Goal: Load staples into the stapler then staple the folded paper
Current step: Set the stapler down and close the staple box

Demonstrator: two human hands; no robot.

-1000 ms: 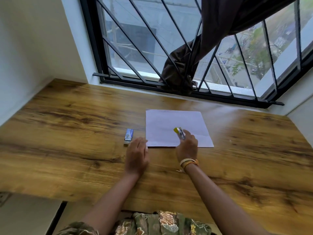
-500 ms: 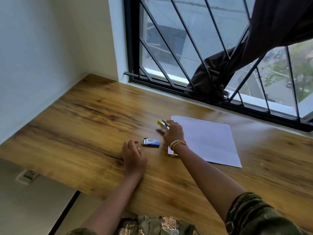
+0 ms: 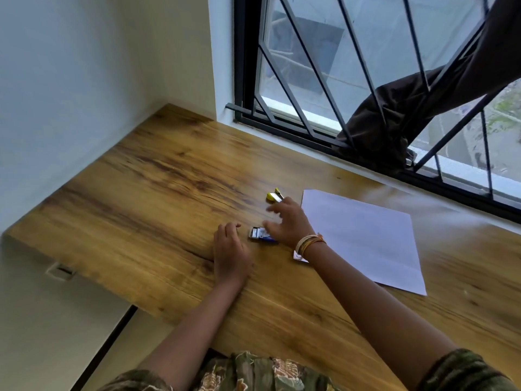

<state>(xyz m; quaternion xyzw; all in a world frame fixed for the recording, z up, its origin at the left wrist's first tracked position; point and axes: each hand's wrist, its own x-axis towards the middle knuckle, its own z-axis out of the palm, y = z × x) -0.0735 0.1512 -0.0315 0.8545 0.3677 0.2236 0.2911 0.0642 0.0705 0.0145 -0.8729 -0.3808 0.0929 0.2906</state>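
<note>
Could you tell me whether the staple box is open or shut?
Open: the staple box lies on the table with its pale inner tray showing at one end.

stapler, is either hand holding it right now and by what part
Neither. The yellow stapler lies on the table, just beyond the right hand, whose blurred, spread fingers hang over the staple box. The left hand rests empty.

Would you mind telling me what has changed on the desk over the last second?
The right hand carried the yellow stapler off the paper leftward, set it on the wood and let go; its blurred fingers now reach toward the staple box. The left hand stayed flat on the desk beside the box, and the box and paper did not move.
</note>
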